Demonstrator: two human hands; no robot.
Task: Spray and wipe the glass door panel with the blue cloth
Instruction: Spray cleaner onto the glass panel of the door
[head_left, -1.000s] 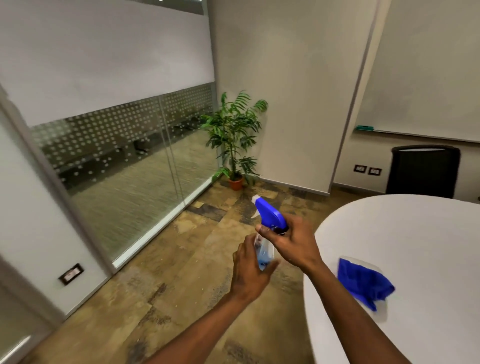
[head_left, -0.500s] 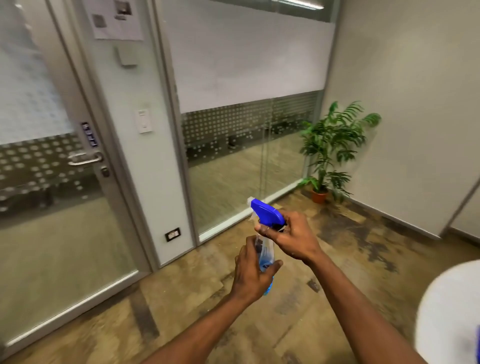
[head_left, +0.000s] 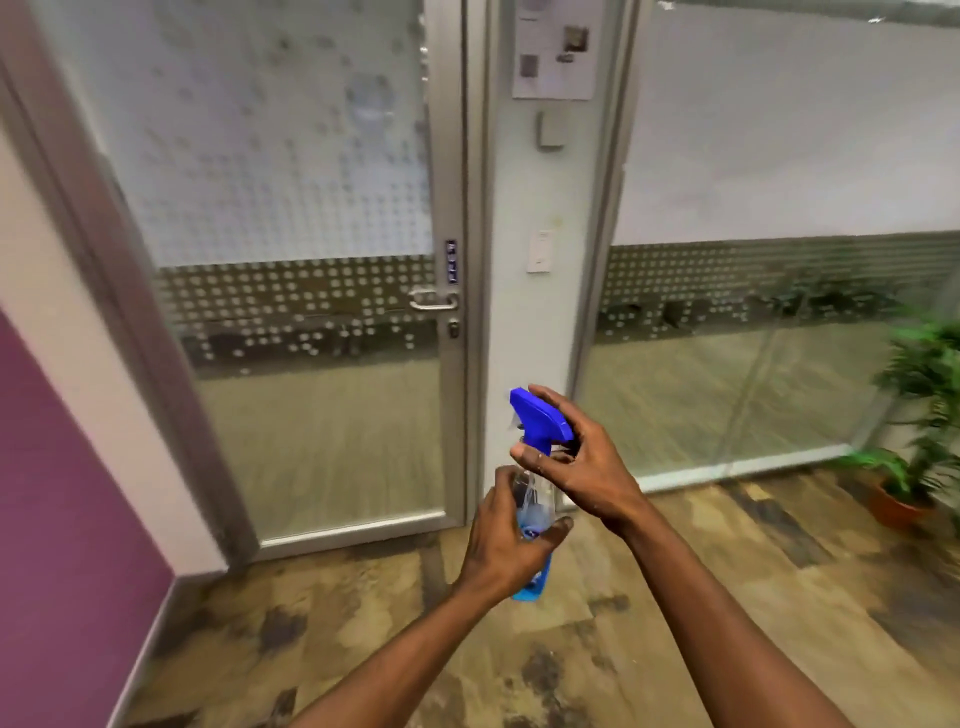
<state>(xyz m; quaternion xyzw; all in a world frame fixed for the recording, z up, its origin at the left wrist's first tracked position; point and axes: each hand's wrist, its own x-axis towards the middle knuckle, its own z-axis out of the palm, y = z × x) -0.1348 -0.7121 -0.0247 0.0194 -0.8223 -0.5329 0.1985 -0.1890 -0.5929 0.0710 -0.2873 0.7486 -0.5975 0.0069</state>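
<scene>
I hold a clear spray bottle (head_left: 536, 504) with blue liquid and a blue trigger head upright in front of me. My left hand (head_left: 511, 540) is wrapped round the bottle's body. My right hand (head_left: 579, 460) grips the neck just under the blue head, fingers over its top. The glass door panel (head_left: 311, 291) stands ahead to the left in a metal frame, frosted above, with a dotted band at handle height and clear glass below. Its lever handle (head_left: 431, 300) is on the right edge. The blue cloth is out of view.
A white pillar (head_left: 545, 218) with a switch and a posted notice separates the door from a fixed glass wall (head_left: 779, 338) on the right. A potted plant (head_left: 919, 431) stands at the far right. A purple wall (head_left: 62, 493) closes the left side. The floor is mottled brown tile.
My view has swung left from the round table and cloth to the door, which now fills the frame. Both hands stay on the bottle; the right hand's fingers have shifted over the trigger head.
</scene>
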